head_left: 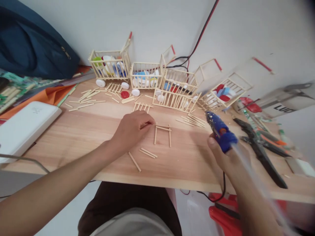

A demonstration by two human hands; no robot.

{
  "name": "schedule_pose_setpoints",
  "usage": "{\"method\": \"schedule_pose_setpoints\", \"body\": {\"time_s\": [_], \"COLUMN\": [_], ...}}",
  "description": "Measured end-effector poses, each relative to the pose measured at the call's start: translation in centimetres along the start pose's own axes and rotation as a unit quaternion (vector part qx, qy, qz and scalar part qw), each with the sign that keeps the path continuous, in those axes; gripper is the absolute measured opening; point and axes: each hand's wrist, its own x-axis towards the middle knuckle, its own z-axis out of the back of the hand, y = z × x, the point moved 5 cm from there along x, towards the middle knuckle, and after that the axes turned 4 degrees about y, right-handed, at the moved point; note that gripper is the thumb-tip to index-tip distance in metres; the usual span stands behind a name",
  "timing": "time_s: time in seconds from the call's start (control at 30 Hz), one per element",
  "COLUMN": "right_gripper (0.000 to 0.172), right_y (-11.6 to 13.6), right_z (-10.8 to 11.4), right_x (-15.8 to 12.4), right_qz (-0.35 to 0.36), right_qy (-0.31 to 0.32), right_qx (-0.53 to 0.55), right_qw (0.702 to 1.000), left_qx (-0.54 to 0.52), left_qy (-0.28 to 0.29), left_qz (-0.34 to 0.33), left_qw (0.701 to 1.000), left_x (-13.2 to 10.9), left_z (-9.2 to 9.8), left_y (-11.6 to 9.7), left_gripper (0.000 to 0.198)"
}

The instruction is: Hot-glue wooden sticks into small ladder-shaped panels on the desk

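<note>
My left hand (pixel 134 129) is over the middle of the table, its fingers pinched together at the upper left corner of a small wooden stick frame (pixel 163 128). The frame lies flat: two upright sticks joined by crosspieces near their top ends. My right hand (pixel 228 157) grips a blue glue gun (pixel 220 131), its nozzle pointing up and left, apart from the frame; this hand is blurred. Below the frame lie two loose sticks (pixel 148 153) and a single stick (pixel 134 162). Behind my left hand is a ladder-like stick panel (pixel 142 106), partly hidden.
Along the wall stand several stick-built carts (pixel 110 65) holding colourful bottle caps. More loose sticks (pixel 86 98) lie at the left, near a white power bank (pixel 29 126). Black-handled cutters (pixel 261 150) lie at the right. A dark blue bag (pixel 36 42) fills the back left corner.
</note>
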Motion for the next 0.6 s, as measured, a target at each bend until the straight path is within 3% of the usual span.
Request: {"method": "schedule_pose_setpoints", "body": {"time_s": [0.07,0.17,0.3,0.47,0.6], "right_gripper": [0.038,0.041,0.038,0.045,0.048], "right_y": [-1.0,-2.8,-6.8,-11.7,-13.2], "right_z": [1.0,1.7,2.2,3.4,4.9], "right_x": [-0.3,-0.3,0.6,2.8,4.1], "right_qz": [-0.009,0.016,0.019,0.064,0.094], "right_qy": [-0.018,-0.004,0.041,0.051,0.088], "right_qx": [-0.104,-0.16,-0.182,-0.188,-0.154], "right_qw": [0.994,0.987,0.982,0.979,0.98], "left_qx": [0.004,0.009,0.016,0.017,0.029], "left_qy": [-0.004,-0.01,-0.013,-0.008,0.023], "left_qz": [0.003,0.007,0.007,-0.001,-0.03], "left_qw": [1.0,1.0,1.0,1.0,0.999], "left_x": [0.0,0.0,-0.2,-0.2,-0.5], "left_z": [0.0,0.0,0.1,0.0,-0.2], "left_y": [0.0,0.1,0.3,0.3,0.2], "left_gripper": [0.013,0.013,0.013,0.011,0.014]}}
